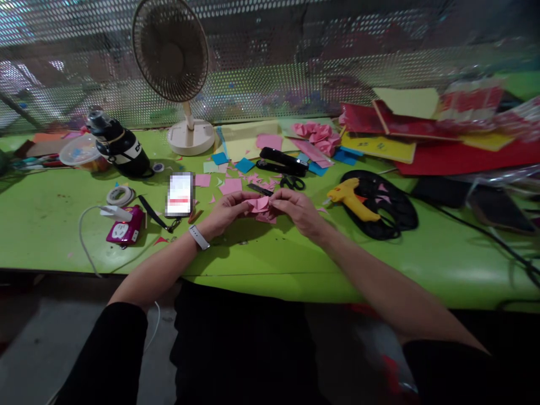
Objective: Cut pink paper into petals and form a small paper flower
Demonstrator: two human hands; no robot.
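Observation:
Between my two hands is a piece of folded pink paper (259, 204), held just above the green table. My left hand (231, 210) pinches its left side, and a pale band circles that wrist. On the other side, my right hand (295, 208) has its fingertips closed on the paper's right edge. Beyond them lie pink paper scraps (264, 183), a dark narrow blade-like tool (259, 189) and black-handled scissors (292, 183). A black stapler (282, 162) rests farther back. The fingertips partly hide the paper.
A yellow glue gun (353, 199) lies on a black pad (400, 211) at right. Left are a phone (180, 194), tape roll (120, 196), purple power adapter (126, 228) and black bottle (122, 149). A fan (189, 138) and crumpled pink paper (318, 136) stand behind.

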